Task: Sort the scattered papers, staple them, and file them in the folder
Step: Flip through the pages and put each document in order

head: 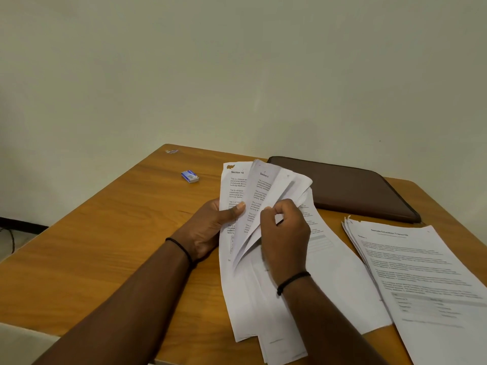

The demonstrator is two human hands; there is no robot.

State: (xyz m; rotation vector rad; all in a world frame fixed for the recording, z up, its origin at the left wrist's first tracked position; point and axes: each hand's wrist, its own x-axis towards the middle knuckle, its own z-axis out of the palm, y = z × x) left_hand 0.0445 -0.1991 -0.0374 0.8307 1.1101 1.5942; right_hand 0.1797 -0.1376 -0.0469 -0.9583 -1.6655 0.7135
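A fanned bundle of printed white sheets [266, 185] is lifted off the wooden table [118, 233] at its centre. My left hand [213, 227] grips the bundle's left side, thumb pressed on a page headed "Section 10". My right hand [284, 233] pinches several inner sheets and bends them toward me. More loose sheets [329, 272] lie flat under both hands. A separate stack of papers [421, 272] lies at the right, its top page a titled form. The shut dark brown folder [347, 188] lies at the back right. No stapler is in view.
A small blue and white box [190, 176] sits on the table at the back left. A pale scuff mark [171, 151] is near the far corner. The table stands against a plain wall. A black cable [10, 233] runs along the floor at left.
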